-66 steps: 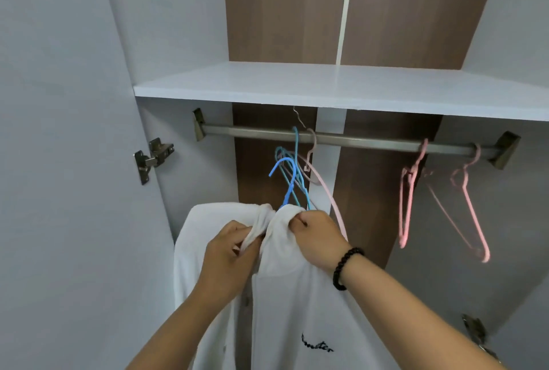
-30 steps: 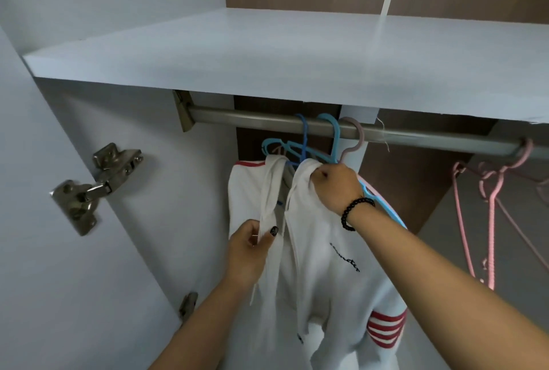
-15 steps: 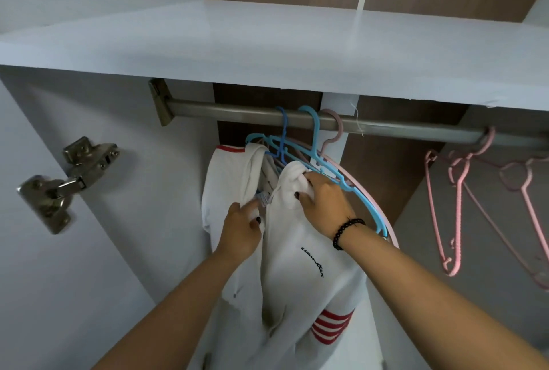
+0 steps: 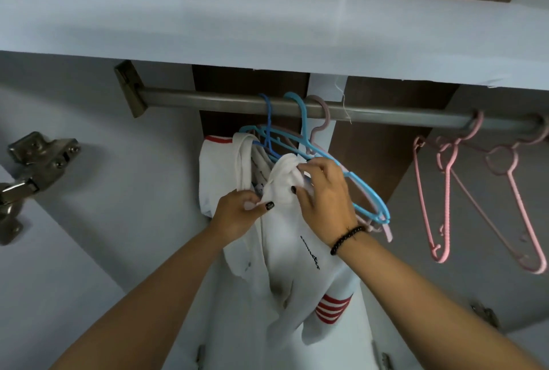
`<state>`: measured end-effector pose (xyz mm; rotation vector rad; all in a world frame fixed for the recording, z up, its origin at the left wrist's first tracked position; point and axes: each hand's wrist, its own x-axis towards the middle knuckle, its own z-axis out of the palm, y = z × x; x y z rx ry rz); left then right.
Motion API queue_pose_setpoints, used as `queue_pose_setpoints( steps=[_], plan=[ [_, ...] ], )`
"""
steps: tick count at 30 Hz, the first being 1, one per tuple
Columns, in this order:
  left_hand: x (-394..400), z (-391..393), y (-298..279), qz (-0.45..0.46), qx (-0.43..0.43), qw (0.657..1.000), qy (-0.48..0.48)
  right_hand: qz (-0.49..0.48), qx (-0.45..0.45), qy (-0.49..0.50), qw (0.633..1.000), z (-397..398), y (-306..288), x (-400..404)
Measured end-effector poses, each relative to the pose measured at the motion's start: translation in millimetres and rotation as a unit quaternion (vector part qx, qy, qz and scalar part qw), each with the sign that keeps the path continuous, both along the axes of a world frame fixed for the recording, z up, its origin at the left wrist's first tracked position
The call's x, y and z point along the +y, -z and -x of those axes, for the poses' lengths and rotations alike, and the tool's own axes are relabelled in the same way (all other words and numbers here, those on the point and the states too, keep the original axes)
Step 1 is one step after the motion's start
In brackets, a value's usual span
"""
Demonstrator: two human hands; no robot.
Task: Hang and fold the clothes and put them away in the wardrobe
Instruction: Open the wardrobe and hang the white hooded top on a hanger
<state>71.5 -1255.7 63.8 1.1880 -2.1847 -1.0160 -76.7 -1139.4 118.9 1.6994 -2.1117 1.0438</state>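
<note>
While both of my hands are at the collar of the white shirt (image 4: 285, 253), I judge the hanging step nearly complete for this one garment. My left hand (image 4: 237, 215) pinches the left edge of the shirt's open front between thumb and curled fingers. My right hand (image 4: 323, 191), a black bead bracelet (image 4: 346, 240) on its wrist, has its fingers curled over the bunched collar at the right shoulder, gripping cloth. Neither hand is free.

Condition of the garment: white, with small dark script on the chest and red stripes on the lower sleeve and on a band near the top left. It hangs inside the wardrobe, below the metal rail (image 4: 371, 112), front open, collar crumpled, body drooping in uneven folds. Its shoulders sit among the blue hangers (image 4: 300, 143), whose hooks are over the rail; which hanger carries it I cannot tell.

Outstanding, in my judgement: square the collar, settle the shoulders, release. No folded items are visible, so the folding part cannot be assessed.

Further back and to the right, pink hangers (image 4: 445, 191) hang bare on the same rail. Above runs the white shelf (image 4: 267, 21); a door hinge (image 4: 32, 161) shows at left.
</note>
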Motion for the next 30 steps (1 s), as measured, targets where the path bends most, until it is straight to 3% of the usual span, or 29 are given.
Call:
queue_pose_setpoints(
  steps=[2,3,5,6,8,10,14,18,22,26,30],
  plan=[
    [0.6,-3.0,-2.0,0.0,0.005,1.0,-0.002,0.146,0.038,-0.04,0.988,-18.4,13.0,16.0],
    [0.7,-4.9,-3.0,-0.01,0.013,1.0,-0.005,0.166,0.054,-0.066,0.982,-32.5,25.5,25.0],
    [1.4,-8.6,-6.3,-0.031,0.042,0.999,-0.003,0.104,0.048,-0.048,0.992,-61.1,57.9,37.4],
    [3.4,-10.4,-9.5,-0.028,0.048,0.998,0.005,0.034,-0.028,-0.021,0.999,-72.0,72.4,39.3],
    [7.4,-13.2,-15.8,-0.011,0.042,0.999,0.02,-0.145,-0.223,0.03,0.963,-81.4,96.1,33.2],
    [10.9,-15.6,-21.7,-0.008,0.041,0.999,0.033,-0.239,-0.294,0.065,0.923,-81.0,105.2,20.1],
    [17.1,-20.3,-30.9,-0.033,0.078,0.995,0.053,-0.252,-0.3,0.094,0.916,-74.8,112.7,-8.9],
    [23.7,-26.0,-38.0,-0.054,0.121,0.99,0.053,-0.228,-0.287,0.047,0.929,-68.9,112.4,-17.2],
    [26.4,-37.7,-37.3,-0.081,0.164,0.982,0.052,-0.243,-0.345,-0.007,0.907,-69.4,104.9,-5.6],
    [50.0,-69.0,-3.5,-0.255,0.346,0.902,-0.043,-0.24,-0.357,-0.033,0.902,-70.1,93.1,4.7],
    [92.0,-98.6,75.8,-0.39,0.335,0.843,-0.159,-0.229,-0.352,-0.05,0.906,-77.7,68.1,5.4]
  ],
)
